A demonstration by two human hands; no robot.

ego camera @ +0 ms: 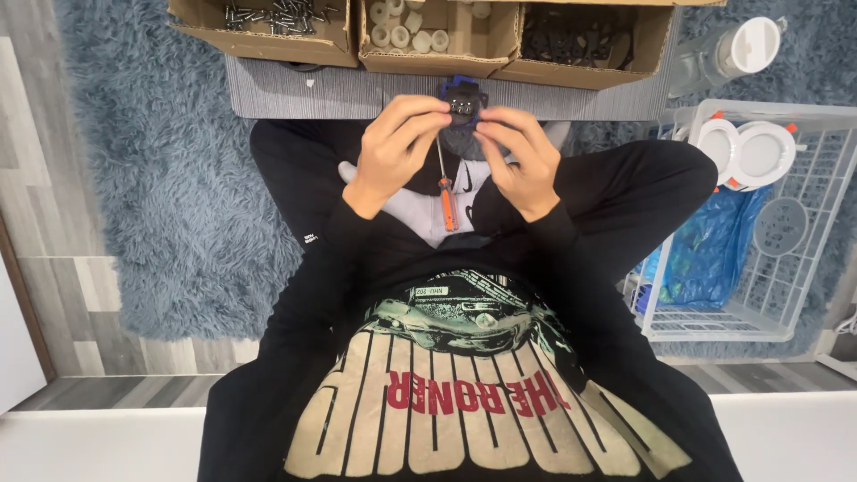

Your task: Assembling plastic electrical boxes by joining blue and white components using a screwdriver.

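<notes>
I sit cross-legged on a blue shaggy rug. Both hands hold a small black part with a blue piece (461, 100) up in front of me. My left hand (393, 147) pinches its left side with the fingertips. My right hand (520, 152) grips its right side. A screwdriver with an orange handle (446, 198) hangs down from between the hands, over a grey sock; which hand holds it is unclear.
Three cardboard boxes stand ahead: screws (272, 20), white round parts (420, 36), black parts (580, 40). A white wire basket (786, 259) with white lids and a blue bag stands at the right. A clear bottle (728, 54) lies beyond it.
</notes>
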